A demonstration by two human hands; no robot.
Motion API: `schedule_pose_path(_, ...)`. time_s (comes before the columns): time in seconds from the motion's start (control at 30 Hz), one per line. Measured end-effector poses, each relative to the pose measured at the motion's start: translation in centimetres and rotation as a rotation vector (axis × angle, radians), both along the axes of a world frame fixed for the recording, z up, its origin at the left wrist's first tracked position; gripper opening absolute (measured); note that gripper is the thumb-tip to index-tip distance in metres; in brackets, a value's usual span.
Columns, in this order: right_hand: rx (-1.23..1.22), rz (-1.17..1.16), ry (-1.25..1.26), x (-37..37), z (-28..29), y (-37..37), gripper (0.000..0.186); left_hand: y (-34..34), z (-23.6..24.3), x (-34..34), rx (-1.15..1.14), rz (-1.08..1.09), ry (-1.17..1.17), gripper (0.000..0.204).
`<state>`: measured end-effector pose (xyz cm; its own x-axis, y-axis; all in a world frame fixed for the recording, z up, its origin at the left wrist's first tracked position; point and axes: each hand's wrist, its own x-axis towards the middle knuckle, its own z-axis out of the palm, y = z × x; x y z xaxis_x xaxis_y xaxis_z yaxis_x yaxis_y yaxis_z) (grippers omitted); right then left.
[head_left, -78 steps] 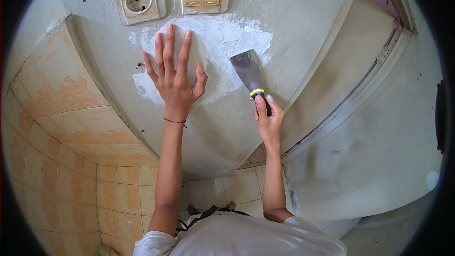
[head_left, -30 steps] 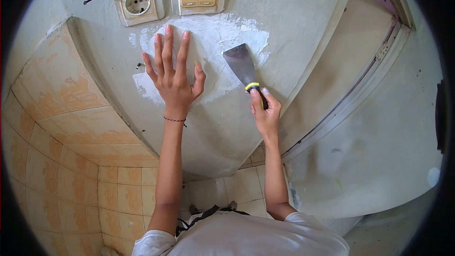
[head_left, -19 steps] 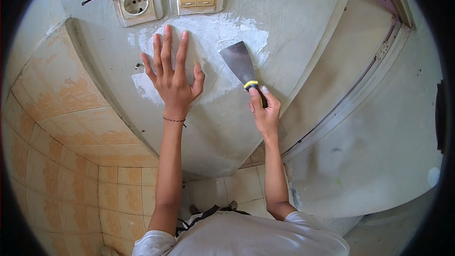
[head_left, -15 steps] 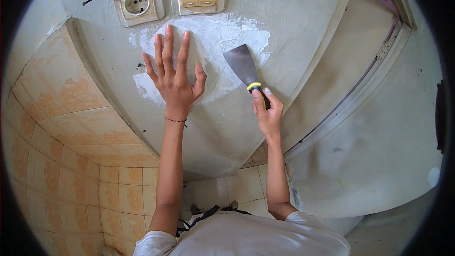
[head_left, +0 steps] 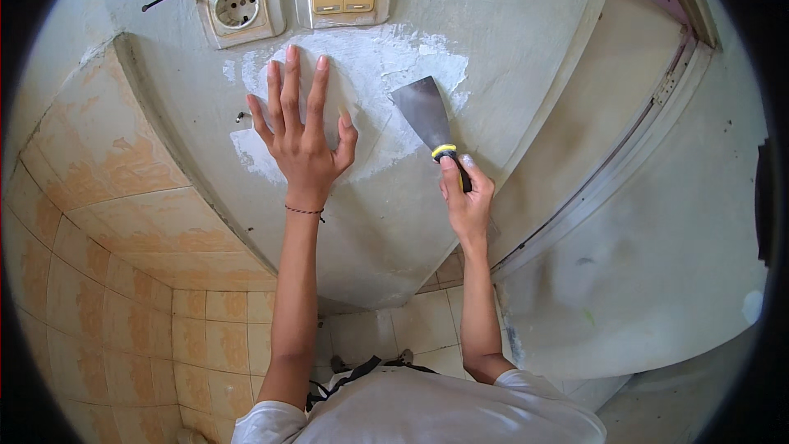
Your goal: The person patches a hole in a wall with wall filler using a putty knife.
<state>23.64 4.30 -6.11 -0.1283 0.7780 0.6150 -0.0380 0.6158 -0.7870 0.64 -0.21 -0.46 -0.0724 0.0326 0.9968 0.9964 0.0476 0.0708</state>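
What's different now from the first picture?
The right hand and its scraper moved a little up the wall and left, then slightly back right. Nothing was picked up or let go. The left hand stayed in place, fingers spread against the wall, and the white patch looks the same.

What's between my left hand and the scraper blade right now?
In the head view, only part of the white patch on the wall shows between the left hand and scraper blade.
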Motion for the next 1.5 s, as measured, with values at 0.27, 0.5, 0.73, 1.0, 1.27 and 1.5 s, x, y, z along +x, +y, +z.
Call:
schedule_pose_path(0.27,-0.026,-0.004,-0.015,-0.4,0.1,-0.7,0.029,-0.3,0.2,0.0,-0.015,0.026,0.022,0.060)
schedule_pose_path(0.5,-0.040,0.004,0.014,-1.1,0.1,-0.8,0.027,-0.4,0.2,0.0,-0.016,0.029,0.024,0.060)
schedule_pose_path(0.73,-0.051,-0.002,0.008,-0.7,0.1,-0.7,0.026,0.0,0.1,0.3,-0.008,0.018,0.022,0.060)
schedule_pose_path(1.0,-0.075,0.017,0.022,-0.8,0.2,-1.2,0.028,-0.1,0.1,0.1,-0.004,0.018,0.024,0.060)
schedule_pose_path(1.27,-0.052,-0.004,-0.007,-0.9,0.1,-1.3,0.028,-0.4,0.2,0.0,-0.021,0.036,0.017,0.060)
schedule_pose_path(1.5,-0.075,-0.009,0.019,-0.6,-0.3,-1.0,0.028,-0.2,0.1,0.1,-0.009,0.014,0.020,0.061)
